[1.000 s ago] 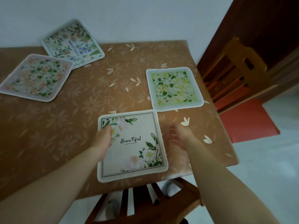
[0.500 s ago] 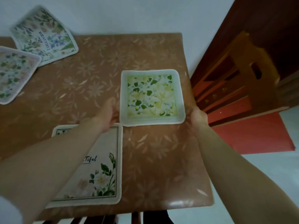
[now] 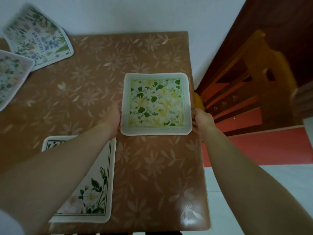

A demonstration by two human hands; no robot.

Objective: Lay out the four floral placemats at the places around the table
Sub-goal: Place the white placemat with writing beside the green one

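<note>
Head view: the green-and-yellow placemat (image 3: 156, 104) lies flat at the right centre of the frame, close to the right edge of the bench (image 3: 152, 167). The left hand (image 3: 113, 118) grips its left edge; the right hand (image 3: 201, 122) grips its right edge, fingers closed on the mat. The white rose placemat (image 3: 94, 192) lies at lower left, partly under the left forearm. Two more placemats, one blue-flowered (image 3: 38, 38) and one pink-bordered (image 3: 10, 78), overlap at upper left. A wooden chair (image 3: 250, 85) stands at right.
</note>
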